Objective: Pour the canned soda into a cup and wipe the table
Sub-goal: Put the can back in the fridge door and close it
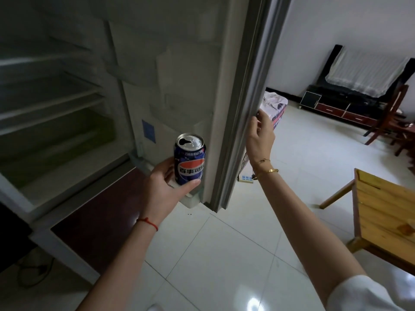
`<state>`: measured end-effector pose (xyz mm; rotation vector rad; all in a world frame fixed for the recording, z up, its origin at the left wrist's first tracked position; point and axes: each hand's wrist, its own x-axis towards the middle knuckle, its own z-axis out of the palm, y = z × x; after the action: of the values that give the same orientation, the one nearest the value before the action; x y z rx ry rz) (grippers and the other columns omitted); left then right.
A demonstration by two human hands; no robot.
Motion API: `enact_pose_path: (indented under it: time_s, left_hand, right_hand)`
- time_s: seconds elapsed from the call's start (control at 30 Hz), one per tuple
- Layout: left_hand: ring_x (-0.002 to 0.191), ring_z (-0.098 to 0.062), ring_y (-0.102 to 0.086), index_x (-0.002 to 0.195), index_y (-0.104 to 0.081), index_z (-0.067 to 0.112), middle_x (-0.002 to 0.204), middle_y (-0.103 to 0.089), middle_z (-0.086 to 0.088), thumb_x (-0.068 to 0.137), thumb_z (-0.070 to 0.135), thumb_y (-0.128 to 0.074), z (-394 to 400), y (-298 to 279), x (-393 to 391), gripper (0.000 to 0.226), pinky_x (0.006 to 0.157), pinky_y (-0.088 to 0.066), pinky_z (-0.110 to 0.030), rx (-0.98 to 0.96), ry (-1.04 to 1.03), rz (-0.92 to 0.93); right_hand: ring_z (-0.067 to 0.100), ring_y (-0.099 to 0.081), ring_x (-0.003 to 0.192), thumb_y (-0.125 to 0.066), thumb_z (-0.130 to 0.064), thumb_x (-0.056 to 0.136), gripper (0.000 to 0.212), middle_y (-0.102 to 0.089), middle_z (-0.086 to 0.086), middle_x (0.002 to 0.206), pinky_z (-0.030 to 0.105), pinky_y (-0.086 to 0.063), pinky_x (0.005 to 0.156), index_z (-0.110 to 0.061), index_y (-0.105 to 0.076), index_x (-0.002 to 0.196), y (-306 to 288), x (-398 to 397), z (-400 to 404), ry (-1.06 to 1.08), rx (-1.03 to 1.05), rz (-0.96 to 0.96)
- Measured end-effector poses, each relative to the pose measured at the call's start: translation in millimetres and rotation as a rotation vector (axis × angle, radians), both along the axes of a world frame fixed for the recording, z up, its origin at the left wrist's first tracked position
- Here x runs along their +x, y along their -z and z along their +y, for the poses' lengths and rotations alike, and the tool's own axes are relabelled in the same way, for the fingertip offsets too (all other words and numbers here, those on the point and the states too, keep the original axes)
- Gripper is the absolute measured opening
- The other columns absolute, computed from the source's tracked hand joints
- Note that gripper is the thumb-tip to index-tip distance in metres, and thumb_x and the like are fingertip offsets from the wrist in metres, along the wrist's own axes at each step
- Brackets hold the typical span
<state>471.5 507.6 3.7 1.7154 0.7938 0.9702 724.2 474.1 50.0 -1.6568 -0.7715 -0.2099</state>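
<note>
I see the left hand (165,186) wrapped around an upright blue soda can (190,159) before the open fridge (67,108), while the right hand (260,135) curls its fingers on the fridge door (244,97) edge.

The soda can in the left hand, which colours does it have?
Dark blue soda can, red-white-blue round logo, silver top; head view.

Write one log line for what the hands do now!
left hand: holds soda can upright | right hand: grips fridge door edge | cup: unseen
</note>
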Motion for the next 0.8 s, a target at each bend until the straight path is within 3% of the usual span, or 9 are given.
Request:
enact_pose_path:
  time_s: [0.07, 0.17, 0.27, 0.53, 0.67, 0.8]
  left_hand:
    - [0.096, 0.016, -0.061, 0.112, -0.062, 0.024, 0.106, -0.066, 0.018, 0.065, 0.014, -0.089, 0, -6, 12, 0.055, 0.081, -0.049, -0.006, -0.001, -0.006, -0.014]
    - [0.095, 0.008, -0.064, 0.109, -0.064, 0.028, 0.105, -0.069, 0.016, 0.065, 0.023, -0.090, 5, -16, 27, 0.051, 0.081, -0.051, -0.012, 0.018, -0.035, 0.007]
    - [0.096, 0.000, -0.064, 0.111, -0.065, 0.027, 0.105, -0.070, 0.013, 0.063, 0.031, -0.090, 16, -28, 40, 0.054, 0.081, -0.051, -0.021, 0.044, -0.074, 0.035]
    - [0.091, 0.007, -0.059, 0.108, -0.061, 0.029, 0.098, -0.066, 0.016, 0.064, 0.033, -0.090, 51, -76, 64, 0.052, 0.076, -0.048, -0.018, 0.191, -0.120, 0.072]
    - [0.095, -0.007, -0.064, 0.112, -0.061, 0.023, 0.105, -0.068, 0.007, 0.065, 0.029, -0.090, 77, -97, 75, 0.055, 0.084, -0.053, -0.028, 0.234, -0.086, 0.087]
    - [0.096, -0.009, -0.062, 0.113, -0.057, 0.023, 0.106, -0.065, 0.007, 0.067, 0.024, -0.089, 105, -117, 90, 0.056, 0.089, -0.049, -0.027, 0.263, -0.001, 0.145]
  right_hand:
    - [0.011, -0.054, 0.091, -0.041, -0.019, 0.100, 0.031, -0.065, 0.004, 0.110, 0.002, -0.037, 0.074, -0.007, -0.061, 0.121, -2, 18, 2, -0.003, -0.021, 0.047]
    - [0.012, -0.052, 0.090, -0.040, -0.025, 0.101, 0.032, -0.067, 0.010, 0.107, 0.031, -0.044, 0.088, -0.006, -0.063, 0.111, 2, 40, 12, 0.003, -0.058, 0.109]
    - [0.017, -0.054, 0.087, -0.037, -0.031, 0.101, 0.035, -0.068, 0.012, 0.101, 0.042, -0.047, 0.085, -0.008, -0.064, 0.103, 4, 52, 23, 0.022, -0.049, 0.158]
    - [0.017, -0.052, 0.082, -0.034, -0.034, 0.100, 0.030, -0.059, 0.000, 0.088, 0.042, -0.046, 0.082, -0.017, -0.057, 0.089, 4, 74, 38, 0.058, -0.059, 0.182]
    - [0.017, -0.050, 0.077, -0.036, -0.029, 0.102, 0.026, -0.057, 0.000, 0.083, 0.035, -0.041, 0.075, -0.019, -0.052, 0.083, 5, 79, 39, 0.056, -0.028, 0.180]
    - [0.018, -0.051, 0.077, -0.038, -0.027, 0.102, 0.029, -0.059, 0.000, 0.083, 0.032, -0.039, 0.073, -0.013, -0.057, 0.086, 7, 84, 41, 0.049, -0.014, 0.195]
